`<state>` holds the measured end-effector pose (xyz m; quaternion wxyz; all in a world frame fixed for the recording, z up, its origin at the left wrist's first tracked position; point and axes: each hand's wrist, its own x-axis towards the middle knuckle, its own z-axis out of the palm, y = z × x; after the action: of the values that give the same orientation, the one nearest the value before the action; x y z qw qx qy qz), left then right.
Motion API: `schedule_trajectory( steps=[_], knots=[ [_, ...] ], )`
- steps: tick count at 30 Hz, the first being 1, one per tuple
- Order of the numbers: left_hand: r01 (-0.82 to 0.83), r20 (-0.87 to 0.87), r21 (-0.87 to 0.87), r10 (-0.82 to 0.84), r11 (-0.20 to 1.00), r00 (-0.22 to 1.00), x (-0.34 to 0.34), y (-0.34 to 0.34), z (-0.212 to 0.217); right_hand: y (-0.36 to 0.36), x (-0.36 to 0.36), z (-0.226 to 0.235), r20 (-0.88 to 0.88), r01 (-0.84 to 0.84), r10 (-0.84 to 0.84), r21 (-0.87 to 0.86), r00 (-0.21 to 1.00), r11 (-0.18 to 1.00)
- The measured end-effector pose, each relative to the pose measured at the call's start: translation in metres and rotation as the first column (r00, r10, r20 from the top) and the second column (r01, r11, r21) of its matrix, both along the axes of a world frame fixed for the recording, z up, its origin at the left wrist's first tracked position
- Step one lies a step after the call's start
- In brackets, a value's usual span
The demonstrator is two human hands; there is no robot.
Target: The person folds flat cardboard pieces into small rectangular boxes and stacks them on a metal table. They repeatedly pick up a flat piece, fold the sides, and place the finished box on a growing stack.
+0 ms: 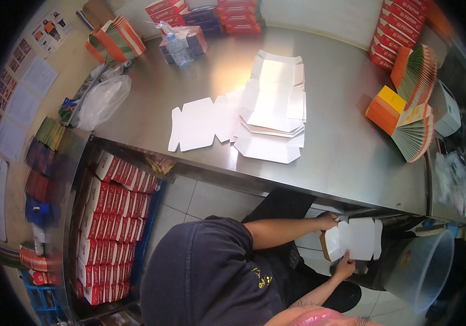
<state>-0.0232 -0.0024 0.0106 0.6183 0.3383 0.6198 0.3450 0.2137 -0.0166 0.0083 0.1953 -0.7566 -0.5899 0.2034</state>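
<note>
Low at the right, over my lap and below the steel table's edge, I have a partly folded cardboard box (359, 239). Its inside is white, and an orange-yellow outer strip shows on its left side. Two side walls stand up at that end, while the long panel to the right lies spread flat. My left hand (329, 221) is closed on the upper corner of the box. The fingers of my right hand (345, 266) grip its lower edge, thumb on the white inside. A pile of flat white box blanks (274, 103) lies on the table, with loose blanks (194, 125) beside it.
Fanned orange cartons (407, 114) lie on the steel table (347, 146) at right, near stacked red boxes (398, 30). A translucent tub (423, 269) stands right of my hands. Rows of red-and-white boxes (116, 228) fill a shelf below left. A plastic bottle (177, 50) stands at the back.
</note>
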Motion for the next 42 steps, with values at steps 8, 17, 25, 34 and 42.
schedule_trajectory(
  steps=[8,17,25,34,42],
  knots=[
    [0.205,-0.305,0.491,-0.053,0.847,0.951,0.039,-0.022,-0.018,-0.010,-0.046,0.020,-0.748,-0.043,-0.140,-0.219,0.649,0.975],
    [0.062,-0.121,0.454,-0.007,0.889,0.993,0.028,-0.023,-0.002,-0.013,-0.051,0.009,-0.382,-0.283,0.369,0.264,0.847,0.922],
    [0.003,0.025,0.507,-0.019,0.862,1.000,0.029,-0.021,-0.004,-0.012,-0.037,0.013,-0.821,-0.109,-0.092,-0.184,0.564,0.977],
    [0.003,0.142,0.452,-0.075,0.892,0.987,0.025,-0.016,-0.010,-0.010,-0.038,0.012,-0.926,-0.143,-0.175,-0.233,0.335,0.962],
    [0.220,-0.005,0.391,-0.237,0.894,0.972,0.019,-0.024,0.016,-0.010,-0.032,-0.018,-0.827,-0.073,0.041,0.001,0.560,0.997]
  ],
)
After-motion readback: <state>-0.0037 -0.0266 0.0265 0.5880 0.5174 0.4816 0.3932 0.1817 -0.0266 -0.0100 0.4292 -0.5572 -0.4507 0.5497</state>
